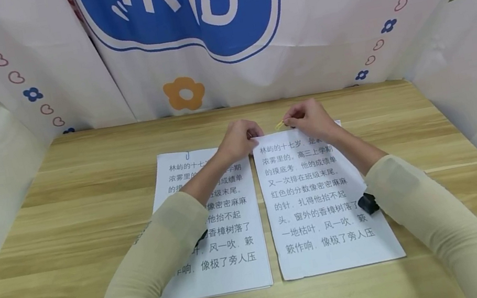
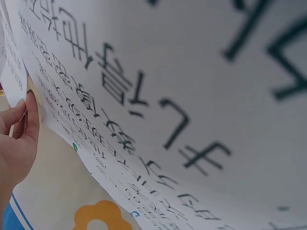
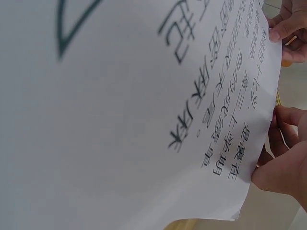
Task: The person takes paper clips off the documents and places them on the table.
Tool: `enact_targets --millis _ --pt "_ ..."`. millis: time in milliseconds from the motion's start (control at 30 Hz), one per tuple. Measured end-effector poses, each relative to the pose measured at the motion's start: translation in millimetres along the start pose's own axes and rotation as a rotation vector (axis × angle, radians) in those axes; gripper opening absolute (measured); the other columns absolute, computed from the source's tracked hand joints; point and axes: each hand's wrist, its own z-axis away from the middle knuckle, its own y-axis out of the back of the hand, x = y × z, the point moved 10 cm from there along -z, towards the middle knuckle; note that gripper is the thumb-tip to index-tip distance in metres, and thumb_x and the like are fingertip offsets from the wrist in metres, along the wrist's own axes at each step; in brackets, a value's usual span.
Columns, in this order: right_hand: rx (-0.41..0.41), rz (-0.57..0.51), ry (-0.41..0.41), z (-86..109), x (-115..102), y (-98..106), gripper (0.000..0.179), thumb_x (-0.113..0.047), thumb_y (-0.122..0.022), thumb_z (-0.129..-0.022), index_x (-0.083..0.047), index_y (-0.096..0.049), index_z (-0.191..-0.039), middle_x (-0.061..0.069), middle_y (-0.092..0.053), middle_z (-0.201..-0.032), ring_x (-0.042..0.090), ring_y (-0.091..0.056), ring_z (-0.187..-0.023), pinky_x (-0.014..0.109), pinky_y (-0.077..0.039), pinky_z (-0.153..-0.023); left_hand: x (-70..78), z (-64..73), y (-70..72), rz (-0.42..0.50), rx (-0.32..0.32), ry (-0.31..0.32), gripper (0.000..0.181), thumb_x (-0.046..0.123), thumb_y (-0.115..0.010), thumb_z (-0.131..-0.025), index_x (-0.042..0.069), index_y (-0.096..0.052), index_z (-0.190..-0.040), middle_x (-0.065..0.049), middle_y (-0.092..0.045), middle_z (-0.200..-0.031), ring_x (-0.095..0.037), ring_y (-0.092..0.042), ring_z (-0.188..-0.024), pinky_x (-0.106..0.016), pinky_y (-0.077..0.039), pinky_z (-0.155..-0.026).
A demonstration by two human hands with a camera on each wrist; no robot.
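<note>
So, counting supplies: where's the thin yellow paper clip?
In the head view, the right hand pinches the clip by the top of the right printed white sheet.

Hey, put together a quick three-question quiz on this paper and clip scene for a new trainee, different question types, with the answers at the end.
1. Multiple choice: what does the right hand hold?
A) a pen
B) a yellow clip
C) a ruler

2. True or false: the left hand grips the bottom edge of the right-hand paper.

3. Fill in the blank: a dark clip sits on the ____ edge of the left-hand paper.

Key:
1. B
2. False; it grips the top left corner.
3. top
</note>
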Motion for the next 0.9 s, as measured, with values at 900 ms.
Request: enact_targets --millis 900 --pt "0.062 -0.062 -0.181 -13.4 18.0 -5.5 0.015 -0.009 -0.067 -0.099 0.001 -0.073 -0.109 0.015 -0.071 -0.102 0.02 -0.065 -0.086 0.022 -0.052 -0.072 -0.9 -0.9 -1.4 -0.011 -0.015 0.012 0.021 -0.014 -0.062 -0.091 -0.001 -0.074 -0.104 -0.011 -0.068 -0.096 -0.023 -0.062 -0.091 -0.027 -0.055 -0.082"
